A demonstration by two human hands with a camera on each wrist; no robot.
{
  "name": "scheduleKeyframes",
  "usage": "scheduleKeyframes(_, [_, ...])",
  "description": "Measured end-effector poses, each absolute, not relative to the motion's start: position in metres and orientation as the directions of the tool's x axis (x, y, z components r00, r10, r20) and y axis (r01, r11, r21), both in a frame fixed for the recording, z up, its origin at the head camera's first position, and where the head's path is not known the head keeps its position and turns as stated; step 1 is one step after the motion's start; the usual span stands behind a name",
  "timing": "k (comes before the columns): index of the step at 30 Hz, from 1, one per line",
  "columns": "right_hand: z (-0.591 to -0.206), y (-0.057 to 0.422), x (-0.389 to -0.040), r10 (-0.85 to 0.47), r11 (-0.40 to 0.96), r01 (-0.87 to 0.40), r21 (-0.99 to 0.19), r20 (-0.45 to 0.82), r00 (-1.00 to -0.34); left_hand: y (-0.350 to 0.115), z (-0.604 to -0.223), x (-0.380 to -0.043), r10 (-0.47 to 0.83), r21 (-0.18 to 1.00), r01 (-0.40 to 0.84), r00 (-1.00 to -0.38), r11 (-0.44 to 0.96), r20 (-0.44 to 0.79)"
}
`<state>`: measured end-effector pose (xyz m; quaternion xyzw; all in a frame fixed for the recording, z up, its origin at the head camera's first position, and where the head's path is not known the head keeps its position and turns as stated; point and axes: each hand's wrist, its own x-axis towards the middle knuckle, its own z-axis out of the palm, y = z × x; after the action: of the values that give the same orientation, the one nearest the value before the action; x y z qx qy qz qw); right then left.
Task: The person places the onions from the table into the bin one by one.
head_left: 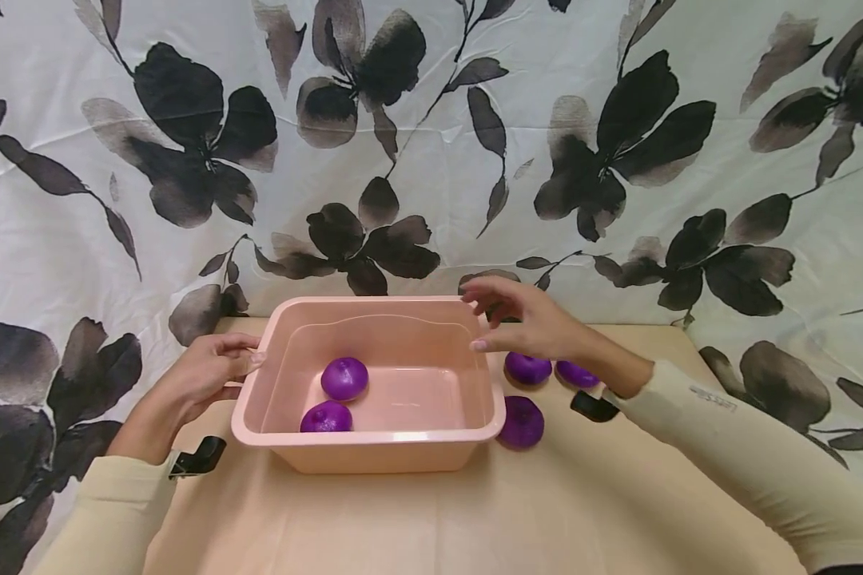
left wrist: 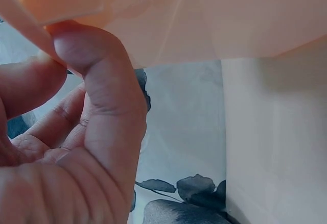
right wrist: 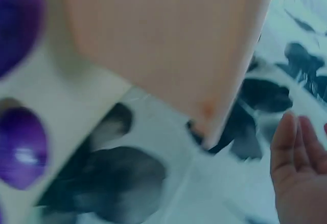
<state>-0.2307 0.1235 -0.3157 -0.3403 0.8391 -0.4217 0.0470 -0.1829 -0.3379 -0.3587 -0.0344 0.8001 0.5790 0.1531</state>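
A pink plastic tub stands on the table, two glossy purple balls inside, one ball behind the other. My left hand pinches the tub's left rim between thumb and finger, seen close up in the left wrist view, where the finger bends under the lip. Over the tub's far right corner my right hand hovers with loosely bent fingers and nothing in them. In the right wrist view its fingers lie apart from the tub's rim.
Right of the tub lie three more purple balls: one ball close against its side, another below my right hand, and a third partly behind my wrist. A flowered cloth hangs behind the beige table.
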Motion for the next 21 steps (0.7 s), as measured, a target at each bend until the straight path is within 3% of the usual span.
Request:
scheduleKeyframes(8, [-0.404, 0.206, -0.181, -0.396, 0.597, -0.399, -0.696, 0.177, -0.901, -0.338, -0.358, -0.182, 0.139, 0.922, -0.227, -0.950, 0.313, -0.281])
scheduleKeyframes(15, [-0.480, 0.218, -0.156, -0.352, 0.630, -0.339, -0.699, 0.133, -0.927, -0.338, -0.353, -0.182, 0.110, 0.914, -0.216, -0.957, 0.345, -0.268])
scheduleKeyframes(21, [-0.510, 0.207, -0.155, -0.322, 0.613, -0.332, -0.717, 0.157, -0.934, -0.335, -0.356, -0.180, 0.098, 0.901, -0.235, -0.953, 0.364, -0.288])
